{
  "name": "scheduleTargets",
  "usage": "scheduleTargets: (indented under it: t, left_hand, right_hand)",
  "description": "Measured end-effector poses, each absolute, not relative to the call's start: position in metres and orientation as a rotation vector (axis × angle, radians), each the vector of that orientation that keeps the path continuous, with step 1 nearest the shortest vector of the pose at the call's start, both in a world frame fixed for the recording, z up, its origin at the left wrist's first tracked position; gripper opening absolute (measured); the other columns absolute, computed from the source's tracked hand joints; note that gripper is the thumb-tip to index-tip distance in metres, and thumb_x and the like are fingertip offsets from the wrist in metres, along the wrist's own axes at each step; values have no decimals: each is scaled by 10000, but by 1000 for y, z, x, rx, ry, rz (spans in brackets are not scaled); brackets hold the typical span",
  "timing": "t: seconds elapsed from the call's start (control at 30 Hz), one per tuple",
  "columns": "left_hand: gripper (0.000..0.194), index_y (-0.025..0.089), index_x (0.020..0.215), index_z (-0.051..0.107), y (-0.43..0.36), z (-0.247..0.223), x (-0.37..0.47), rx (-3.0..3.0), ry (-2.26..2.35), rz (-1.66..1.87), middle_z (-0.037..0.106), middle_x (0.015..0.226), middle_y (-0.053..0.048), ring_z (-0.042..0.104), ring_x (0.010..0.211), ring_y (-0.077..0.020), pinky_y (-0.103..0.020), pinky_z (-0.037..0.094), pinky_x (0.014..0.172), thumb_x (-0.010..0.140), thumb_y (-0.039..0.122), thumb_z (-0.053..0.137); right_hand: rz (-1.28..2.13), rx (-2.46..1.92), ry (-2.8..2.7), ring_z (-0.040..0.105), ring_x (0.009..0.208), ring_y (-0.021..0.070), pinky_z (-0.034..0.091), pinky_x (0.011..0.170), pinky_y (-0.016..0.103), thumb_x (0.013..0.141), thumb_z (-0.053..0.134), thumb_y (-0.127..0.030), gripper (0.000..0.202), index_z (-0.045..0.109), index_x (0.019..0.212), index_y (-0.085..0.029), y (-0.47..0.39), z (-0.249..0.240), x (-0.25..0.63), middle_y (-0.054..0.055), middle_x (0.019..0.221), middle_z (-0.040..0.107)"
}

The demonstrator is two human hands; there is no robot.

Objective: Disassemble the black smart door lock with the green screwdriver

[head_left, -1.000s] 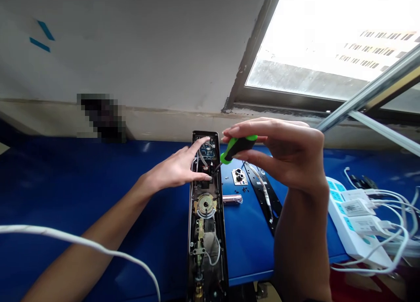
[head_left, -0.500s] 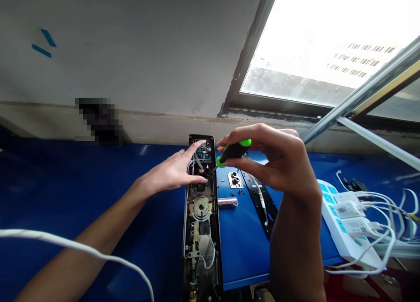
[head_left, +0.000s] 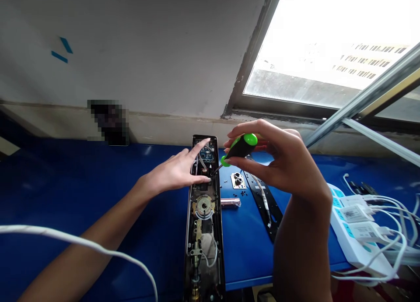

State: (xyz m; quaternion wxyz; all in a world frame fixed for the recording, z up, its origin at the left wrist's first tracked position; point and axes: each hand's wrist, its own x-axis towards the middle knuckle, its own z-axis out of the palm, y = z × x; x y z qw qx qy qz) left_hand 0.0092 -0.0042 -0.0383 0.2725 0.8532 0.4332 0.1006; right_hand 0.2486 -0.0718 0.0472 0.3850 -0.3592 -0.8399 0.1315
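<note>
A long, narrow black housing point(head_left: 204, 236), which looks like an opened electronic door lock, lies lengthwise before me. Inside it are a circuit board point(head_left: 208, 156), thin wires and a round metal hub point(head_left: 204, 205). My left hand point(head_left: 175, 170) lies across its upper part, index finger and thumb spread apart and touching near the board; its other fingers are partly hidden. My right hand point(head_left: 278, 162) pinches a green-and-black screwdriver point(head_left: 241, 148). The tilted shaft reaches down into the housing, close to my left thumb tip.
Right of the housing lie a small square plate with a black part point(head_left: 238, 180), loose screws point(head_left: 243, 193), a pinkish cylinder point(head_left: 231, 202) and a long black panel point(head_left: 262, 190) with a cable. A white power strip point(head_left: 357, 232) with plugged-in chargers stands further right. A white cable point(head_left: 82, 240) crosses the left foreground.
The whole view has shifted slightly, so things sit a little further right. The screwdriver handle has turned and shows more of its green end. Both hands keep about the same places on the work.
</note>
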Motion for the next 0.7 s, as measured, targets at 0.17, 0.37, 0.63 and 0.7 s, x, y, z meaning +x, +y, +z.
scheduleTargets:
  t: [0.17, 0.37, 0.63, 0.7]
  left_hand:
    - [1100, 473, 1652, 33, -11, -26, 5, 2276, 1256, 259, 452, 1567, -122, 519, 1377, -476, -597, 496, 1053, 803, 755, 673]
    - [994, 477, 1631, 220, -12, -27, 3, 2417, 1269, 419, 329, 1571, -103, 411, 1461, -438, -578, 429, 1173, 804, 753, 697]
    - [506, 281, 1435, 607, -15, -32, 23, 2768, 894, 676, 443, 1578, -118, 209, 1584, -374, -598, 373, 1236, 963, 446, 684]
    - [396, 250, 1380, 653, -16, -36, 29, 2804, 726, 644, 529, 1515, -112, 262, 1573, -347, -567, 399, 1234, 998, 356, 644]
  right_hand:
    - [472, -955, -2174, 758, 961, 204, 681, 880, 379, 819, 846, -247, 398, 687, 1184, -247, -69, 46, 253, 19, 1073, 771]
    - [327, -909, -1979, 752, 923, 220, 673, 789, 388, 828, 830, -270, 323, 689, 1118, -276, -77, 49, 260, 19, 1013, 745]
    - [431, -1391, -2229, 691, 730, 161, 573, 654, 307, 863, 774, -354, 225, 654, 1004, -227, -62, 43, 291, 22, 888, 734]
    - [490, -1402, -2263, 660, 712, 141, 527, 634, 286, 865, 763, -348, 205, 641, 975, -226, -50, 34, 292, 6, 855, 720]
